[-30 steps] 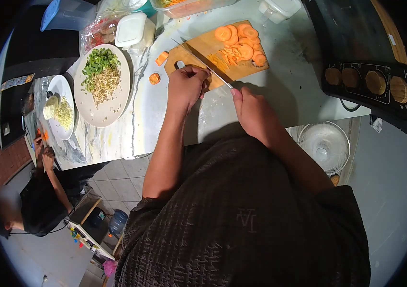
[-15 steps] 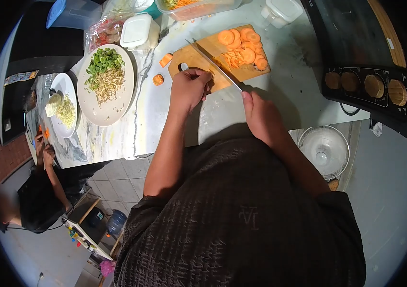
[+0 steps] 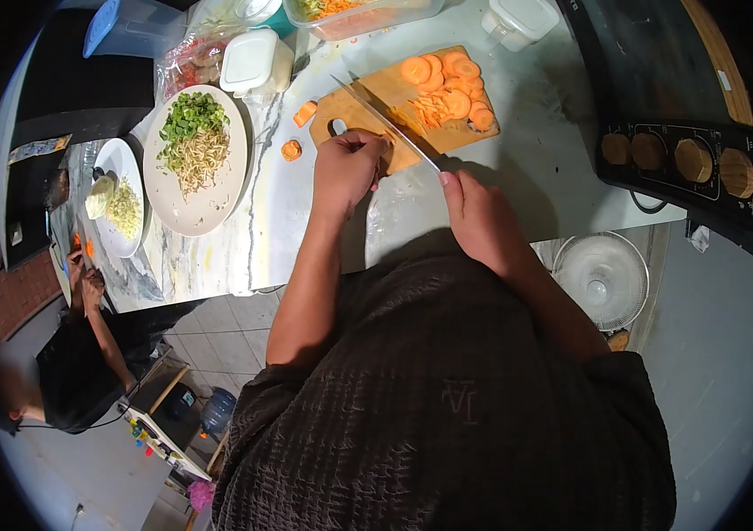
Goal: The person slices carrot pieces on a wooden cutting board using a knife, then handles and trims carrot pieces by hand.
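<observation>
My right hand (image 3: 475,212) is closed round the handle of a knife (image 3: 394,126), whose blade slants up and left across the wooden cutting board (image 3: 354,111). On the board's left part, my left hand (image 3: 347,173) has its fingers pressed together; what they hold is mostly hidden, left of the blade. Thin carrot strips (image 3: 432,111) and round carrot slices (image 3: 459,86) lie on the board, right of the knife. Two carrot chunks, one higher (image 3: 305,113) and one lower (image 3: 290,150), rest on the counter beside the board.
Left are a plate of greens and sprouts (image 3: 236,177) and a smaller white plate (image 3: 112,239). Tubs (image 3: 250,62) and a vegetable container (image 3: 376,19) stand behind. A black stove (image 3: 677,155) is right, a strainer (image 3: 602,279) below. Another person (image 3: 84,372) works far left.
The knife and my right hand have shifted right from their place a second ago. My left hand stays at the board's left part with its fingers together.
</observation>
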Available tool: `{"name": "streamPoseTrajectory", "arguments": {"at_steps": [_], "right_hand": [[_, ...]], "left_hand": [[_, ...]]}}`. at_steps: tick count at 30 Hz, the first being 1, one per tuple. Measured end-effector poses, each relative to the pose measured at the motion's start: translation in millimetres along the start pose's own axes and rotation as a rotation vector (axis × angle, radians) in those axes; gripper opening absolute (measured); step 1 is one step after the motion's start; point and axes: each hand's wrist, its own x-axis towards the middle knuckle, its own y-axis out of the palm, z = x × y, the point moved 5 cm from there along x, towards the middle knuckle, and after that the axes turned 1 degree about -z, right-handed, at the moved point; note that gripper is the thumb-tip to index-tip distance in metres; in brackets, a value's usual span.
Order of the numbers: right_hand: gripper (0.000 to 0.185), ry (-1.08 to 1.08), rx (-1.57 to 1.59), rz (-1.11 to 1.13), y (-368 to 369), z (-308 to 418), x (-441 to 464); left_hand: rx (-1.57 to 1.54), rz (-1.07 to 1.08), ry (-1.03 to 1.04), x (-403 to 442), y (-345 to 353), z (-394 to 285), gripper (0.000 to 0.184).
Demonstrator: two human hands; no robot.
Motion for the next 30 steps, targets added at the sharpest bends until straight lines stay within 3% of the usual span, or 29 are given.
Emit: {"name": "streamPoseTrajectory", "arguments": {"at_steps": [15, 30], "right_hand": [[0.044, -0.032, -0.042, 0.006, 2.4, 3.5, 0.9], [0.043, 0.080, -0.154, 0.109, 11.5, 2.0, 4.8]], "left_hand": [[-0.005, -0.006, -0.025, 1.4, -0.8, 1.6, 0.016], [-0.049, 0.006, -0.035, 4.1, -0.8, 3.4, 0.017]]}}
